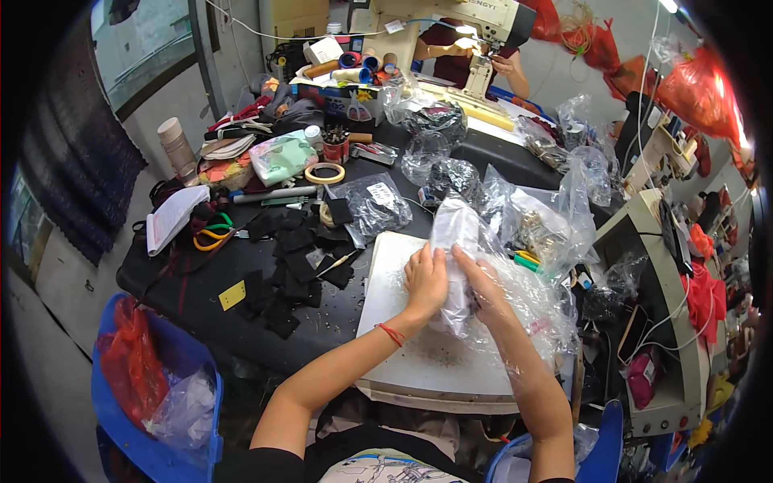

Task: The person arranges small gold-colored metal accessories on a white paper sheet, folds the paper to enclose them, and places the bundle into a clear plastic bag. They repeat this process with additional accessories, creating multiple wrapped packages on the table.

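Crumpled clear plastic bag [460, 241]; upright on the white board [419, 354].

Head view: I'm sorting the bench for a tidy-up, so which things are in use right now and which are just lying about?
In use: left hand and right hand, both gripping the clear plastic bag over the white board.

Lying about: black fabric pieces, tape roll, scissors, notebook, red cup, blue bin.

Red string bracelet [391, 333]; bare forearms

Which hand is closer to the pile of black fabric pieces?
Left. The left hand grips the clear plastic bag just right of the black fabric pieces; the right hand is farther right.
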`<state>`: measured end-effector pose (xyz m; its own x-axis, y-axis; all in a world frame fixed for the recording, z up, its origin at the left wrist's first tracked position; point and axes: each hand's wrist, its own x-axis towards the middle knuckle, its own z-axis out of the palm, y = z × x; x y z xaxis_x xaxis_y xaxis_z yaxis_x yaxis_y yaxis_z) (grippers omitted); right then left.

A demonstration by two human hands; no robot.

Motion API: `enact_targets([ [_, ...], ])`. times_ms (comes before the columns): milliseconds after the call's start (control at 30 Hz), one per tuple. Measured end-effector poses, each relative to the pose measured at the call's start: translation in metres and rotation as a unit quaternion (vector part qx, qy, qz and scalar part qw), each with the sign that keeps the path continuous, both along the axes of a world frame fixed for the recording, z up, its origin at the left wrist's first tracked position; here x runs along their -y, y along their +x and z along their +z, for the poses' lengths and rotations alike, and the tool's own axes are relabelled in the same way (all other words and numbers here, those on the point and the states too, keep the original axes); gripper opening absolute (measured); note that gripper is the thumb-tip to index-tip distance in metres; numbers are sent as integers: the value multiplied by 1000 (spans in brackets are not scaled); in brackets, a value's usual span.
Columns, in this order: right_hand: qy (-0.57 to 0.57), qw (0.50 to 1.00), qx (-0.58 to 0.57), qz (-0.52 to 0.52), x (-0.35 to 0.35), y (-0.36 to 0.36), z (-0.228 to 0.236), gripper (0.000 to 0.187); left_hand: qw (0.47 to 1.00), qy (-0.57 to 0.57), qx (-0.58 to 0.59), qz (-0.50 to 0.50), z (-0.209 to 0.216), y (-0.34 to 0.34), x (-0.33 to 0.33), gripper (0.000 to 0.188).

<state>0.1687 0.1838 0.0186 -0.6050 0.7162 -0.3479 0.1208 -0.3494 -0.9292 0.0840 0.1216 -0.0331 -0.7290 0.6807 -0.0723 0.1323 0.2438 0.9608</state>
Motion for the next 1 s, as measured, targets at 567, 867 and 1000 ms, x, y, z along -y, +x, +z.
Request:
enact_targets([
  [567,256,942,63,207,-29,36,18,33,971,121,-185,87,-6,-84,-4,26],
  [867,48,996,65,38,-12,58,-11,48,888,-21,-317,332,6,-334,27,39],
  [1000,26,989,-64,-131,18,59,-31,55,836,-101,-370,392,46,-383,113,49],
])
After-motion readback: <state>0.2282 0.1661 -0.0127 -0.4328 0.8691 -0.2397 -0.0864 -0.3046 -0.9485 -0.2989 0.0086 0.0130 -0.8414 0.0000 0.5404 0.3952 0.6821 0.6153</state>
